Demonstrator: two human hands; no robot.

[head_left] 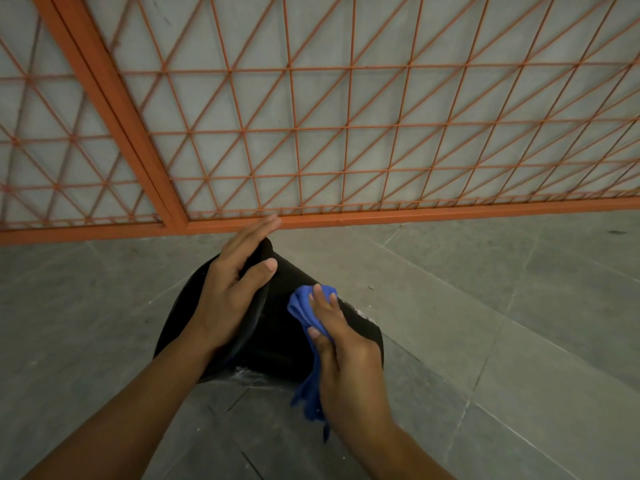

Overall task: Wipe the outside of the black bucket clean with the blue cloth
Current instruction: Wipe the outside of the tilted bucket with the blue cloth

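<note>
The black bucket (277,341) lies tipped on the grey floor, its rim toward the left. My left hand (235,289) holds the rim, fingers straight along the inside and thumb on the outer wall. My right hand (346,355) presses the bunched blue cloth (304,310) against the bucket's outer wall, thumb and fingers gripping the cloth. A loose end of the cloth hangs down below my right hand. Whitish smears show on the wall near the bucket's base at the right and along its lower edge.
An orange metal gate (346,216) with diagonal mesh stands just behind the bucket, its bottom bar near my left fingertips. Grey floor tiles (502,306) spread all around.
</note>
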